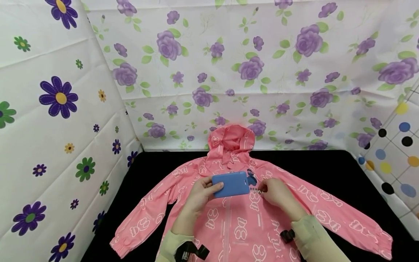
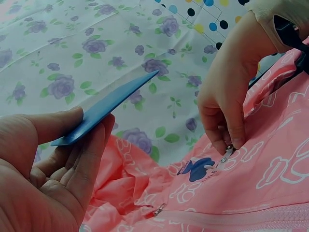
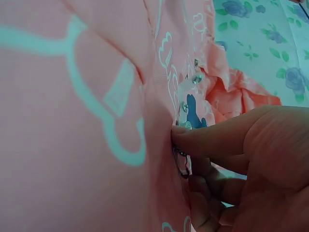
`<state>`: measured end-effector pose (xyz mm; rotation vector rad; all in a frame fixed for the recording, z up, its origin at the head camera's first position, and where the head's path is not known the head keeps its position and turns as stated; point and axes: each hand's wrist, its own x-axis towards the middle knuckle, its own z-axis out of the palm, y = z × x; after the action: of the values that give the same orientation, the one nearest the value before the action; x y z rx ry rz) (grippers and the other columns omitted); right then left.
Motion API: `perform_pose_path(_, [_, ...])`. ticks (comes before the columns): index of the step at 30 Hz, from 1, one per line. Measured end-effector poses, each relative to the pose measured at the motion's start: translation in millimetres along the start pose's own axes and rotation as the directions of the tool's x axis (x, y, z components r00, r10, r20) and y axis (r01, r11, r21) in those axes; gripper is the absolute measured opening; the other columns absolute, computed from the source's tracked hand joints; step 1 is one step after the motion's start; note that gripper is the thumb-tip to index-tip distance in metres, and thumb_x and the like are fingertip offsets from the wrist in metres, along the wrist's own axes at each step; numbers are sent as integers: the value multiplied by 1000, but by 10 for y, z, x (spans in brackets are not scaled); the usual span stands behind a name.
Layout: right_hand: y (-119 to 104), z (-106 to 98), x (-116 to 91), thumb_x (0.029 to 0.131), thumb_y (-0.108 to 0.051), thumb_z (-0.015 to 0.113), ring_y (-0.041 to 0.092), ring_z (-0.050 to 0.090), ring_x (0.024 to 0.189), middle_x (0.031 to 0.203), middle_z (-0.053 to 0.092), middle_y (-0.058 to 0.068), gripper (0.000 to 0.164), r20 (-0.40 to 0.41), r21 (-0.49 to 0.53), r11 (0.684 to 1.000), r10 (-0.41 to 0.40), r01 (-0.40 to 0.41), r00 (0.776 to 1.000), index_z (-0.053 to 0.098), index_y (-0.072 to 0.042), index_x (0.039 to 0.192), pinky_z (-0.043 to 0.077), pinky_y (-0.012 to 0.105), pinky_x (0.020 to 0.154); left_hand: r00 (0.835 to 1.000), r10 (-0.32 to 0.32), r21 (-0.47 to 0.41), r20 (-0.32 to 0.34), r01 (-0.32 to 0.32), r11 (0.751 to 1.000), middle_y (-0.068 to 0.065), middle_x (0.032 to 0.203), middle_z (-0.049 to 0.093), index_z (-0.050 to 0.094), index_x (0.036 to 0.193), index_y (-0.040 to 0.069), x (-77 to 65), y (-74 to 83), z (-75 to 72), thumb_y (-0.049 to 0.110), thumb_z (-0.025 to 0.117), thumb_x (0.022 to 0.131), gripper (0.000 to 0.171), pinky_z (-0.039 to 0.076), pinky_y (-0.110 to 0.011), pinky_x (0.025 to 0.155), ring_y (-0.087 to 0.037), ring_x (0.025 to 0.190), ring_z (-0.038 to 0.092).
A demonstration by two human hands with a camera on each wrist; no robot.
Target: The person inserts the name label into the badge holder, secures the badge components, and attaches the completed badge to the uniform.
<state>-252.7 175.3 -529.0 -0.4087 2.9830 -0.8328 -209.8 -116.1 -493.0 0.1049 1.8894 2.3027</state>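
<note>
A pink hooded jacket with white cartoon outlines lies spread out, hood away from me. My left hand grips a flat blue card holder by its left end, thumb on top, raised over the jacket's chest. It shows nearly edge-on in the left wrist view. My right hand is at the chest beside the dark blue print. Its thumb and fingertips pinch a small silver metal clip close against the fabric; the fingers partly hide the clip in the right wrist view.
Under the jacket is a black tabletop. Floral sheeting stands behind it, with flowered sheeting at left and dotted sheeting at right. The jacket's zipper runs down its front.
</note>
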Motion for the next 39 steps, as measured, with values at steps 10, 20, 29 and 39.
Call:
perform_pose_path(10, [42,8,20,80,-5,87,15,56,73,79,65,-2,17,-30,34,999,-21,22,999,73,-13,82,52,37,71,1000,-7,-15,-25,7,1000,-14,106,74,62,132,-15,5,24,11,5,77,97,43,64,-32,86,-21,95,76])
perform_pose_path(20, [53,-11,8,80,-10,91,15,56,72,78,63,-5,21,-8,69,998,-2,2,1000,71,-15,83,50,36,70,1000,-8,-24,-18,8,1000,-13,105,75,63,131,-15,7,13,1,4,77,97,42,64,-32,86,-20,95,76])
perform_pose_path(29, [86,-10,-41,85,-17,91,13,60,73,81,68,-5,14,78,236,970,35,-52,996,78,-15,89,52,31,69,1000,-9,-22,-23,8,1000,-15,107,74,63,132,-15,-6,15,4,5,77,98,42,64,-33,87,-21,96,76])
perform_pose_path(39, [216,-40,-88,92,-26,87,18,57,62,86,71,3,18,161,451,875,114,-176,980,81,-12,100,45,29,48,1000,-4,-7,-23,4,1000,-15,107,74,63,132,-15,7,6,9,6,77,98,43,64,-34,87,-21,96,76])
